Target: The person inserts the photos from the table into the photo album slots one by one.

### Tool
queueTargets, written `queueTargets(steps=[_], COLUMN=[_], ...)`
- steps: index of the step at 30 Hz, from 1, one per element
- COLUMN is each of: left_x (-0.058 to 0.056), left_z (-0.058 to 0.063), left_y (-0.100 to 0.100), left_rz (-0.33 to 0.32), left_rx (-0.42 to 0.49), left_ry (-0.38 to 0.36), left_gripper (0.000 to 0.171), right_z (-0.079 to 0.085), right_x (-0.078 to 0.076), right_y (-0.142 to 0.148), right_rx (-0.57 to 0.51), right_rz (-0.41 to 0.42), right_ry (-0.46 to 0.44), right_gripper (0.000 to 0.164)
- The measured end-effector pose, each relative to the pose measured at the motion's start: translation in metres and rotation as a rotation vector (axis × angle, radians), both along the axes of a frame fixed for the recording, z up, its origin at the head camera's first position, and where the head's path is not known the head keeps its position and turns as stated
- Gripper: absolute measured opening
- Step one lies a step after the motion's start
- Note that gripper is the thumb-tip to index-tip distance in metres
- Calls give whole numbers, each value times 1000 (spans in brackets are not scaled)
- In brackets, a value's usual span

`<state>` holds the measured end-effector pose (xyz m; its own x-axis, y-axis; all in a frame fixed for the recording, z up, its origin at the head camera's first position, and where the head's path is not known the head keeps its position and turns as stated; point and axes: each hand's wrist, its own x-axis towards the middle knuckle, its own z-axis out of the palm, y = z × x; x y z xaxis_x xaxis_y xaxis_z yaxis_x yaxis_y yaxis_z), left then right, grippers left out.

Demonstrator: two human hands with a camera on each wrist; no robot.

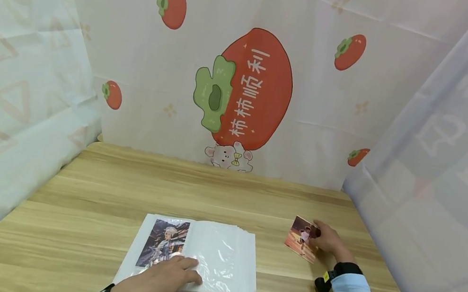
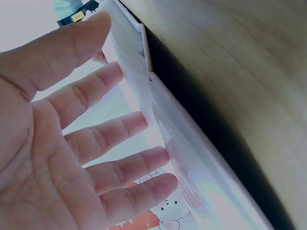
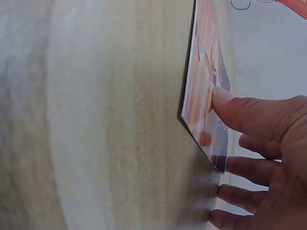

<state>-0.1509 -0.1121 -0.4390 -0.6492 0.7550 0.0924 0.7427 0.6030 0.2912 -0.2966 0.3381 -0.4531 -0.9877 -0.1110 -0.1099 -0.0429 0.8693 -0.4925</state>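
A photo album (image 1: 254, 272) lies open on the table in the head view, a photo of a figure in a pale hat (image 1: 161, 240) in its left page. The right page is a blank clear sleeve (image 1: 214, 253). My left hand (image 1: 155, 280) rests on the album's lower part near the spine, its fingers spread and nearly straight in the left wrist view. Right of the album, my right hand (image 1: 329, 239) pinches the edge of a loose photo (image 1: 300, 238). In the right wrist view, the thumb (image 3: 223, 96) lies on the photo's face; its underside is hidden.
A wood-grain table (image 1: 59, 223) carries everything. Behind it hangs a white cloth (image 1: 303, 139) printed with persimmons, and cloth walls (image 1: 21, 95) stand at both sides. A black wrist camera (image 1: 323, 285) hangs below the right wrist.
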Motion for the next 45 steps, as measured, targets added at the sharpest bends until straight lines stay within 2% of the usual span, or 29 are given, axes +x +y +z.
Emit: queueTargets(steps=[6, 12, 24, 30, 34, 37, 40, 45], left_x=[0, 0, 2, 2, 2, 1, 2, 1], left_z=[2, 1, 1, 1, 2, 2, 2, 2], left_y=[0, 1, 1, 2, 3, 3, 2, 3], left_rz=[-7, 2, 35, 39, 33, 31, 25, 28], left_rx=[-5, -7, 2, 23, 27, 30, 33, 37], left_ry=[-21, -21, -29, -15, -9, -10, -2, 9], left_gripper=[39, 39, 40, 38, 36, 35, 34, 34], right_z=[2, 5, 2, 0, -1, -1, 0, 1], right_x=[0, 1, 2, 3, 4, 4, 3, 0], right_y=[-2, -5, -7, -5, -6, -7, -6, -6], right_rx=[0, 41, 86, 4, -86, -143, -172, -173], right_rz=[17, 35, -20, -80, -112, -135, -128, -131], right_ry=[21, 69, 143, 177, 243, 257, 267, 359], right_gripper=[64, 65, 72, 68, 60, 53, 44, 32])
